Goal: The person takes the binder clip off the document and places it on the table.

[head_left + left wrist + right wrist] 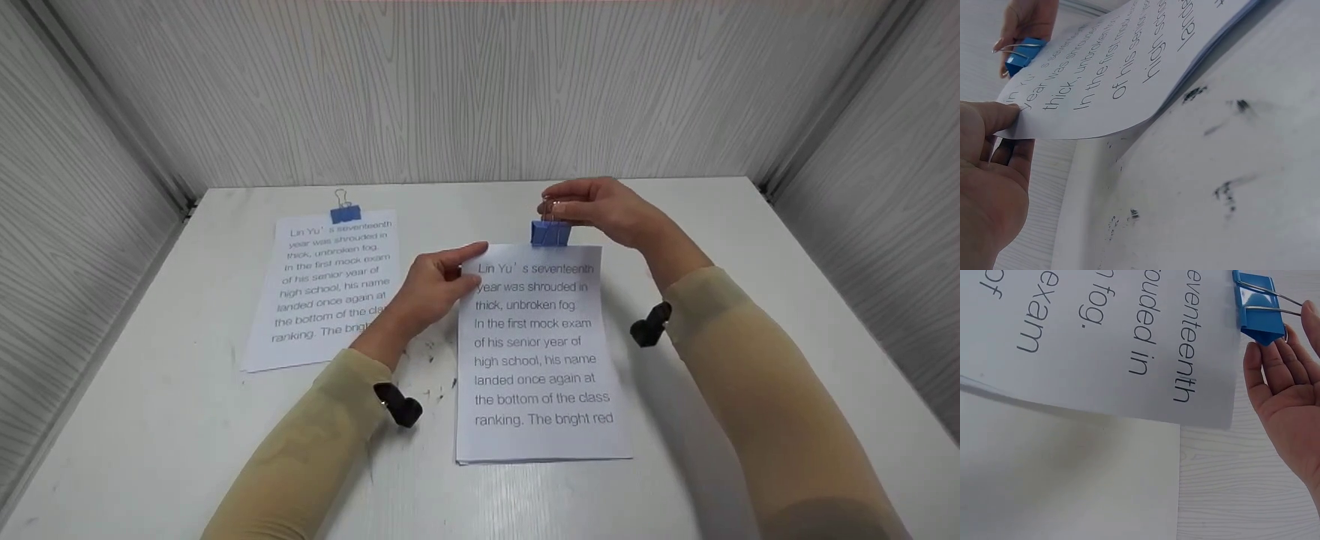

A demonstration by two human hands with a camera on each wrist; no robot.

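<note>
The right hand (604, 206) pinches a blue metal binder clip (550, 233) at twelve o'clock on a white printed paper stack (540, 352); the left hand (431, 291) pinches its edge at eleven.

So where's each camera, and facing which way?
Head: worn there, facing forward and down at the held white paper stack; left hand, right hand, beige sleeves show.
Left wrist: worn there, facing the stack's edge; both hands show.
Right wrist: worn there, facing the blue metal binder clip; right hand shows.
Wrist views share stack and clip.
</note>
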